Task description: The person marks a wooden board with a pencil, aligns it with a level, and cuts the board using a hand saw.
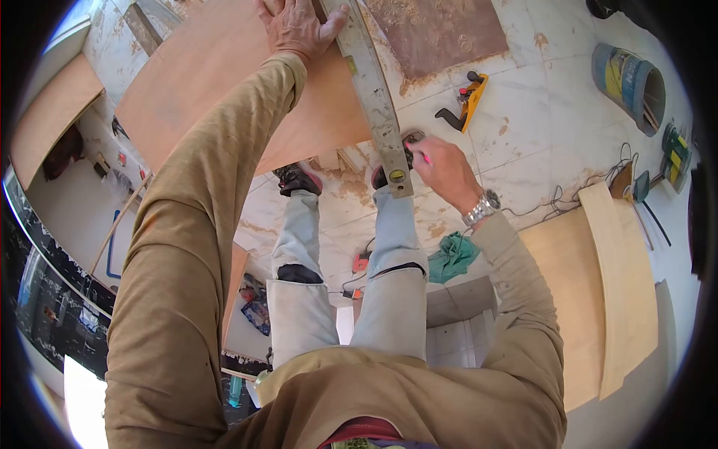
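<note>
My left hand (295,31) lies flat with fingers spread on a large reddish-brown wooden panel (224,82). Its thumb reaches over the edge of a worn metal spirit level (372,90), which lies lengthwise along the panel's right side. The level's near end, with a yellow vial, sticks out past the panel's near edge. Beside that end, to the right, my right hand (447,172) is closed in a pinch. Something small and reddish shows at its fingers, too blurred to name. A metal watch (483,207) is on the right wrist.
A yellow hand plane (469,102) lies on the tiled floor among wood shavings. Further right are a bucket (628,86) on its side, a green power tool (675,157) and cables. A green cloth (453,257) lies near my legs, with pale wooden sheets (576,277) at right.
</note>
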A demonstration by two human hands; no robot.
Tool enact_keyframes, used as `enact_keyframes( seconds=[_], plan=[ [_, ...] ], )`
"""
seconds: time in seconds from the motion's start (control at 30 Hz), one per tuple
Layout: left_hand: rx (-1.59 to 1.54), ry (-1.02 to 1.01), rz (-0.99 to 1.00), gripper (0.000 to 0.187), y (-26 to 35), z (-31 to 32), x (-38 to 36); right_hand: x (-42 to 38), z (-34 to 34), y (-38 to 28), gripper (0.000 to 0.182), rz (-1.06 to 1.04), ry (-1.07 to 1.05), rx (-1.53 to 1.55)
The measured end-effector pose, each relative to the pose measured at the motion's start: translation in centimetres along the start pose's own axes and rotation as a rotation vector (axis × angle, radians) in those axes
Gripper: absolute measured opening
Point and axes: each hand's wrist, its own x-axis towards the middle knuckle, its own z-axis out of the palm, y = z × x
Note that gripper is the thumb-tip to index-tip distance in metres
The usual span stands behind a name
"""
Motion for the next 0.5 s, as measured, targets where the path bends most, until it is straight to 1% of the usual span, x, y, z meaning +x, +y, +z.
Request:
enact_keyframes(
  seconds=[0.1, 0.13, 0.2, 0.27, 0.33, 0.4, 0.5],
  plan=[
    [-0.021, -0.016, -0.025, 0.087, 0.5, -0.4, 0.1, -3.7, -0.5, 0.9, 0.016, 0.063, -0.121, -0.108],
    [-0.019, -0.009, -0.026, 0.087, 0.8, -0.5, 0.5, -2.9, -0.9, 1.4, 0.016, 0.054, 0.003, -0.03],
    [-0.002, 0.0, -0.033, 0.087, 0.4, -0.2, 0.1, 1.3, -2.4, -0.8, 0.016, 0.025, 0.24, 0.144],
    [-0.054, 0.05, 0.001, 0.089, -0.4, 1.1, 0.4, 6.4, -3.0, -2.1, 0.018, 0.034, 0.399, 0.269],
    [-0.075, 0.063, 0.015, 0.09, -0.7, 1.4, 0.4, 12.3, -2.4, -2.2, 0.02, -0.04, 0.495, 0.412],
    [-0.056, 0.065, 0.018, 0.091, -0.7, 1.5, 0.4, 17.4, -2.1, -3.3, 0.025, -0.057, 0.53, 0.565],
    [-0.024, 0.061, 0.016, 0.09, -0.6, 1.2, 0.4, 23.0, -0.9, -3.6, 0.025, -0.154, 0.676, 0.515]
  ],
)
